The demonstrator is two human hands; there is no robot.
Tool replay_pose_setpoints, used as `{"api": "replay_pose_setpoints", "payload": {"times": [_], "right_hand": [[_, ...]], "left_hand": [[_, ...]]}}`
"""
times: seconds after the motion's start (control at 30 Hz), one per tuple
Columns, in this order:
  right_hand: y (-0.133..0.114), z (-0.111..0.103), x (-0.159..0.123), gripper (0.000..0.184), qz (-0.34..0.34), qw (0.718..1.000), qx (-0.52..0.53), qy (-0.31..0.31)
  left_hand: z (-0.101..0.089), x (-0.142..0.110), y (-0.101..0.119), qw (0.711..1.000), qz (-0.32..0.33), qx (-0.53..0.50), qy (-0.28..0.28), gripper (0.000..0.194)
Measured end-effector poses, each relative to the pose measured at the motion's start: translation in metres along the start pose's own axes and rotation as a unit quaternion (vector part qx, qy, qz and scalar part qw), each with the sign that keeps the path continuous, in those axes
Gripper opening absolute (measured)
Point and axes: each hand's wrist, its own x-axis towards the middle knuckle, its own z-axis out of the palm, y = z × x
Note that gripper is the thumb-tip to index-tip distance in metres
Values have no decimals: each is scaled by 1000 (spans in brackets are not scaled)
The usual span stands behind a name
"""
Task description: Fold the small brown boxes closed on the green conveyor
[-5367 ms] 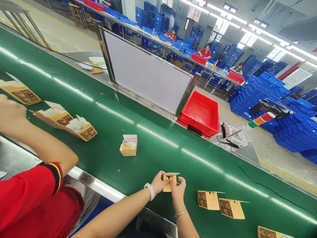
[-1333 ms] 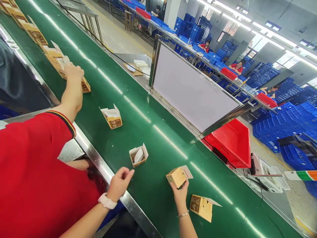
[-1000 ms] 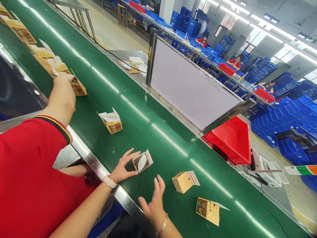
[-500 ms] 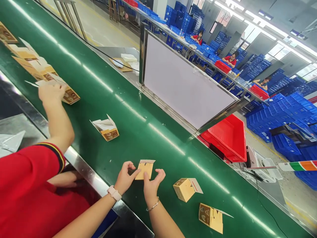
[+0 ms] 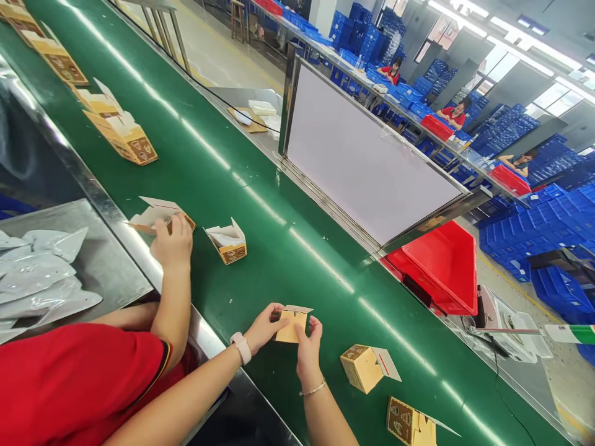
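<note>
My left hand [image 5: 264, 328] and my right hand [image 5: 308, 350] press from both sides on a small tan cardboard carton [image 5: 292, 326], held just above the green conveyor belt [image 5: 283, 279]. To its left stands an open carton with white contents [image 5: 227, 243]. Nearest my right hand lies a closed carton with an open flap [image 5: 367, 368], and a printed brown-panelled one [image 5: 409, 422] sits below it. A co-worker's hand [image 5: 171, 243] rests on a flattened open carton [image 5: 160, 217]. The carton's underside is hidden by my fingers.
More cartons [image 5: 121, 133] line the belt at upper left. White plastic bags [image 5: 41, 279] lie on a steel tray left of the belt. A white board [image 5: 372, 155] stands along the far edge, with a red crate [image 5: 439, 266] and stacked blue crates [image 5: 520, 235] beyond.
My hands have closed in on the tan carton from either side. The co-worker's hand has moved from the upper cartons down to a nearer one. The view has swung slightly.
</note>
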Motion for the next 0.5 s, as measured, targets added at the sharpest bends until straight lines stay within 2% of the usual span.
{"api": "replay_pose_setpoints", "payload": {"times": [0.03, 0.07, 0.1, 0.17, 0.2, 0.23, 0.27, 0.33, 0.43, 0.5], "right_hand": [[-11, -8, -6, 43, -40, 999, -4, 24], [-23, -15, -14, 43, -101, 994, 0, 40], [-35, -18, -23, 40, -176, 984, 11, 31], [-57, -11, -39, 32, -301, 950, 42, -71], [-67, 1, -43, 31, -334, 930, 46, -146], [-75, 19, -44, 33, -349, 913, 38, -209], [-83, 41, -42, 36, -357, 900, 21, -248], [-97, 91, -27, 47, -368, 888, -46, -272], [-113, 152, 5, 70, -337, 864, -211, -309], [-121, 171, 23, 75, -304, 850, -283, -325]], "left_hand": [[-7, 0, 1, 998, 38, 4, 41, 40], [-16, 2, 3, 990, 92, 7, 108, 41], [-27, 5, 6, 968, 154, 10, 197, 43], [-53, 17, 17, 890, 260, 14, 375, 47], [-66, 26, 25, 849, 296, 10, 438, 50], [-79, 37, 34, 818, 320, 3, 479, 53], [-90, 49, 44, 800, 334, -6, 498, 54], [-108, 73, 62, 797, 352, -22, 490, 53], [-122, 98, 78, 841, 355, -10, 408, 54], [-126, 102, 77, 871, 353, 29, 341, 55]]}}
